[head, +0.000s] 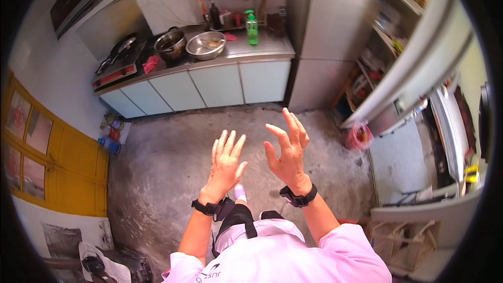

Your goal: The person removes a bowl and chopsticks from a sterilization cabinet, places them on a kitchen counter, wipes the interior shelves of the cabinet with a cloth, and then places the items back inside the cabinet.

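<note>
Both of my hands are raised in front of my body, over the bare concrete floor (165, 173). My left hand (228, 161) shows its back, with the fingers spread and nothing held. To its right, my right hand (289, 151) is also free of any object, its fingers apart and slightly bent. Each wrist wears a black strap (299, 195) with a small dark device on it. Ahead, beyond the hands, a steel counter (271, 49) bears a steel basin (206, 45), a cooking pot (171, 44) and a green pump bottle (252, 27).
A gas stove (118, 63) with a wok sits at the counter's left end. On the right rises a steel refrigerator (334, 27) beside loaded shelves (387, 39). A red bin (358, 135) stands on the floor there. At left is a yellow door (74, 157), with bottles (110, 143) near it.
</note>
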`<state>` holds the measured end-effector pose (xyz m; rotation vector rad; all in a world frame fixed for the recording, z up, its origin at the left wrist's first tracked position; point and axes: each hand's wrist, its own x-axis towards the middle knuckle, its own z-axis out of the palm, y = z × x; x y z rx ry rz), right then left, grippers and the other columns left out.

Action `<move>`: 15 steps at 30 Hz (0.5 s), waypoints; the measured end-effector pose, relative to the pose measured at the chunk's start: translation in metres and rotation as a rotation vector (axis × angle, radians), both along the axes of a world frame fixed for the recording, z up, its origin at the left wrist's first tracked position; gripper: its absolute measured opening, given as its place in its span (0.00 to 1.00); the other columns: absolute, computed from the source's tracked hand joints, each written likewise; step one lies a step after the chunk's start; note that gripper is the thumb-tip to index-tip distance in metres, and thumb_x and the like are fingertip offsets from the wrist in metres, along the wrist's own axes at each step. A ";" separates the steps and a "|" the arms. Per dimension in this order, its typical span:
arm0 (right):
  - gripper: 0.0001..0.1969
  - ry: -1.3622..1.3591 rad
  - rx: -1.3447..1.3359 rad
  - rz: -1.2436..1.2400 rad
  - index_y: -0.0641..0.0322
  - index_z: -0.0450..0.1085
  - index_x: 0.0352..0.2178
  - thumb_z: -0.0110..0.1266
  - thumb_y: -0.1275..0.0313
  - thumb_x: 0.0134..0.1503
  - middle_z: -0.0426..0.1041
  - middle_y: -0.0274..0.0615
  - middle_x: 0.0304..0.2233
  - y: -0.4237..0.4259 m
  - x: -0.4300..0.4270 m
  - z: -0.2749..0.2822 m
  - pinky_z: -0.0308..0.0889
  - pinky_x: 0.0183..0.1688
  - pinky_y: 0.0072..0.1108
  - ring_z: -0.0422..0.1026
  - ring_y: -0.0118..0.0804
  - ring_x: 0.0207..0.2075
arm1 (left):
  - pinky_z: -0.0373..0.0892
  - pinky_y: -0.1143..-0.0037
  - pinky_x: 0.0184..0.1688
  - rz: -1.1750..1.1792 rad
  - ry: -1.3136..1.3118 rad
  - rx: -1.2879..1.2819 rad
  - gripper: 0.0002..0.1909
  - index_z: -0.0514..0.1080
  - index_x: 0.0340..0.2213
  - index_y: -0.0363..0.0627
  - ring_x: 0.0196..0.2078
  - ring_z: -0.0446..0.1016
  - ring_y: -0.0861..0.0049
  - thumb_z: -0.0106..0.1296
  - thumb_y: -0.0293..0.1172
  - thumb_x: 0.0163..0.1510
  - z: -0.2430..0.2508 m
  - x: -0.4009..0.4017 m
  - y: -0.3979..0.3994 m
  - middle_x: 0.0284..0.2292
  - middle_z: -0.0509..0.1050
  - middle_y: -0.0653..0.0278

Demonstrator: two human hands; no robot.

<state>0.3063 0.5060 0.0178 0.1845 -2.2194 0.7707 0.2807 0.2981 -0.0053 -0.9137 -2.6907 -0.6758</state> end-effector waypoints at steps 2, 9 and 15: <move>0.23 -0.078 0.035 0.057 0.52 0.73 0.50 0.63 0.72 0.50 0.57 0.51 0.67 -0.005 -0.044 -0.013 0.47 0.64 0.38 0.56 0.52 0.66 | 0.47 0.55 0.70 0.127 -0.041 -0.027 0.45 0.59 0.65 0.47 0.71 0.48 0.50 0.66 0.32 0.48 -0.019 -0.036 -0.032 0.66 0.57 0.48; 0.18 -0.185 -0.024 0.041 0.55 0.75 0.43 0.63 0.77 0.48 0.63 0.46 0.63 -0.006 -0.274 -0.033 0.53 0.62 0.39 0.60 0.49 0.63 | 0.53 0.60 0.69 0.295 -0.145 0.219 0.41 0.60 0.64 0.44 0.69 0.52 0.50 0.64 0.31 0.50 -0.053 -0.263 -0.099 0.64 0.61 0.47; 0.12 -0.193 -0.082 0.186 0.55 0.75 0.38 0.62 0.76 0.50 0.74 0.45 0.53 -0.001 -0.484 -0.041 0.59 0.58 0.36 0.68 0.48 0.55 | 0.72 0.70 0.55 0.359 -0.496 0.694 0.35 0.61 0.63 0.38 0.55 0.75 0.65 0.60 0.29 0.56 -0.041 -0.470 -0.089 0.54 0.73 0.45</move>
